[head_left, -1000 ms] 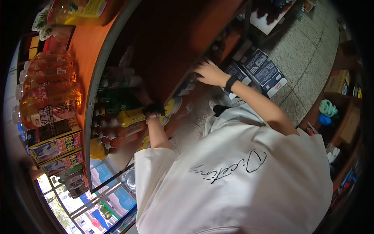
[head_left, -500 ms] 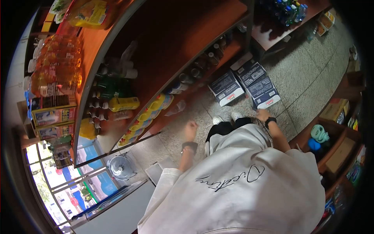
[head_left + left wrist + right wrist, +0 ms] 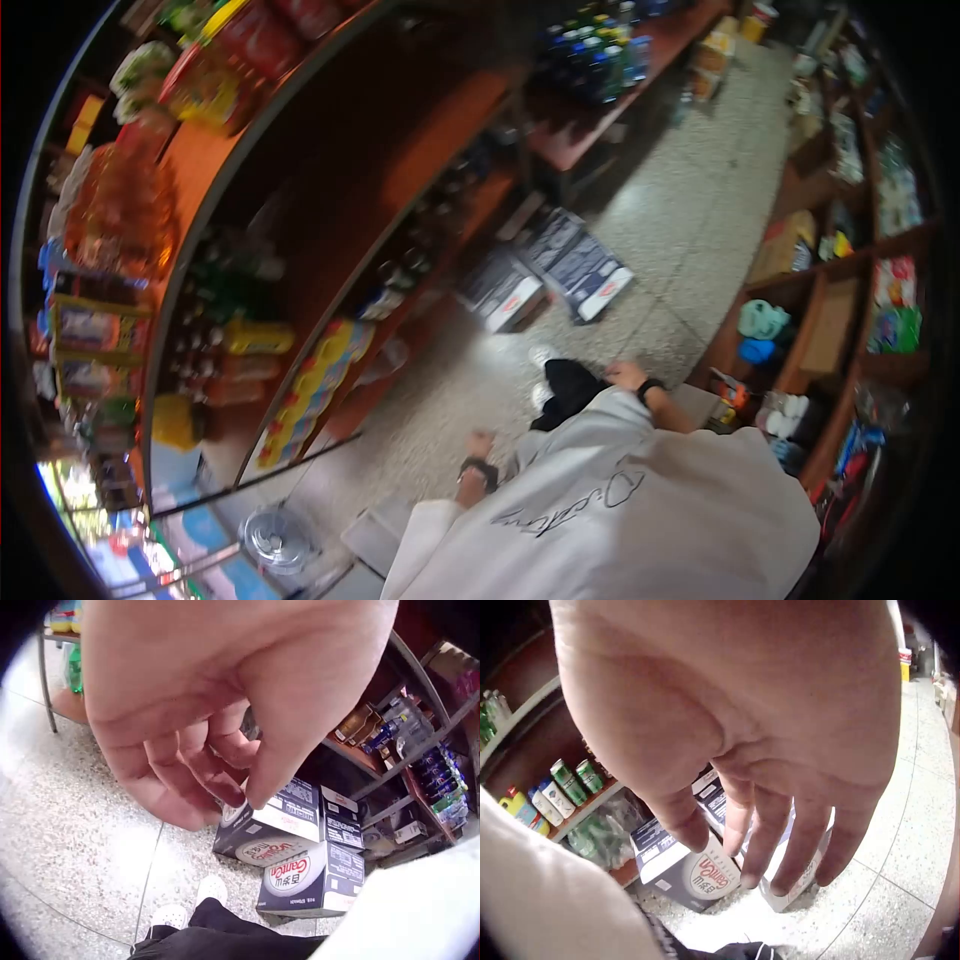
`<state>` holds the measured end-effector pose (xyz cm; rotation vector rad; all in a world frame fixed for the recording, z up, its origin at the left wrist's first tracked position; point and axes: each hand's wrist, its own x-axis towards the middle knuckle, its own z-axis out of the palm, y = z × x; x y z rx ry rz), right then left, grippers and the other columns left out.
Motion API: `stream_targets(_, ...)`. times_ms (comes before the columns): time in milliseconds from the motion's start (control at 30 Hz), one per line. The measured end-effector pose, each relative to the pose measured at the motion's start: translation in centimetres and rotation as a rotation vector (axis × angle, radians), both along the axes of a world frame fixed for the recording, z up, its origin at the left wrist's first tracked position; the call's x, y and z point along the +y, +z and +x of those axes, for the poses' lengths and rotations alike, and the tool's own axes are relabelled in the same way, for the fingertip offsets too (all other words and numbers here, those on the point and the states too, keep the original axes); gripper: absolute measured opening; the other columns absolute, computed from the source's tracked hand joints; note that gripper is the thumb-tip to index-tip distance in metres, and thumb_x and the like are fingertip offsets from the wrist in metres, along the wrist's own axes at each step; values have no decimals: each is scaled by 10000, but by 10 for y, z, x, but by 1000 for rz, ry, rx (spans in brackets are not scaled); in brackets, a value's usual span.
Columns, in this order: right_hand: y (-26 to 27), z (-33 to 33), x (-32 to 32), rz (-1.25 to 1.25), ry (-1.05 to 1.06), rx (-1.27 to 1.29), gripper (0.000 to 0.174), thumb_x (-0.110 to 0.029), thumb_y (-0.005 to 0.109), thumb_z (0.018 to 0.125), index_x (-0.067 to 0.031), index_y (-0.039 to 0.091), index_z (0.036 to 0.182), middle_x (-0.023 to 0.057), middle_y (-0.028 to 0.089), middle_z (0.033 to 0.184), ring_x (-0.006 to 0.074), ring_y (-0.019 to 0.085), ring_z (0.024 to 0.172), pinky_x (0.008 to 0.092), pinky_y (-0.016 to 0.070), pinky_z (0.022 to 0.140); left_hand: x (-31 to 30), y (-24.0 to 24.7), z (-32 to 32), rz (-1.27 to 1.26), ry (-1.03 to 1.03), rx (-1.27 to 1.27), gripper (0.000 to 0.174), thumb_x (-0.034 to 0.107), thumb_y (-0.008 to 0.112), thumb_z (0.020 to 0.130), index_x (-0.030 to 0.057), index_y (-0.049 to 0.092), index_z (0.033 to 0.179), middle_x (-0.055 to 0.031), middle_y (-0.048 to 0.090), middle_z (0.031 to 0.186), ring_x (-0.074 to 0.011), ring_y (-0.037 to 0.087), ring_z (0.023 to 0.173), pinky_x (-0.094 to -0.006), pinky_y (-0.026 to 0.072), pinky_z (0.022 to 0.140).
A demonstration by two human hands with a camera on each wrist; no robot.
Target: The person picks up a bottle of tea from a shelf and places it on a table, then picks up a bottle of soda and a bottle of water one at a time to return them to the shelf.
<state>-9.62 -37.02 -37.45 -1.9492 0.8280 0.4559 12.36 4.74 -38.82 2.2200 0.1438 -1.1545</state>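
Both hands hang low in front of the white shirt, holding nothing. The left hand is over the speckled floor on the shelf side; its fingers curl loosely in the left wrist view. Near the dark trousers is the right hand, its fingers relaxed and a little spread in the right wrist view. Ahead on the floor stand dark blue and white cartons, apart from both hands in the head view. In the left wrist view, a carton with red lettering shows below the left hand.
Along the left runs a wooden shelf unit with a yellow bottle and yellow-wrapped goods. A table bearing bottles stands beyond. Shelving with a teal item lines the right. A fan stands at lower left.
The left hand has come out of the shelf and the right hand has left the shelf edge; both dropped before the body. The head view has turned, showing more of the aisle and right-hand shelving.
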Motion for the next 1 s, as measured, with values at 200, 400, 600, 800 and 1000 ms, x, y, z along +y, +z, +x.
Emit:
stream_targets(200,37,-47,1,6,-266,-3,305,-214,663,842,-50,697,1096,155,710,1054,280,668,1014,370,513,901,-27,-9,-19,40,-187,-15,380,350,769,731,15,718,902,-153,723,820,-258,708,743,-368,545,739)
stream_targets(400,64,-103,-24,-49,-405,-53,225,-203,777,725,-47,679,855,115,722,832,251,699,795,352,548,737,-98,23,-19,112,-493,-72,436,370,778,705,22,737,964,-173,729,932,-299,696,912,-384,531,834)
stream_targets(600,65,-167,-94,-38,-590,-134,238,-202,756,712,-25,667,843,98,680,787,196,642,731,337,512,677,-213,26,-22,148,-713,-138,424,388,797,685,42,750,925,-141,727,897,-266,691,877,-373,533,814)
stream_targets(800,69,-241,-190,63,-833,-245,241,-206,720,747,-6,619,835,63,648,783,150,604,750,315,500,699,-401,53,-67,47,-1011,-144,421,417,748,726,51,751,934,-168,725,967,-319,685,933,-407,527,856)
stream_targets(1000,81,-283,-273,-35,-911,-278,253,-224,746,729,-18,631,819,67,644,751,181,619,728,333,500,689,-572,86,-114,-216,-1011,-266,374,354,760,698,28,748,881,-166,727,852,-284,711,837,-373,541,769)
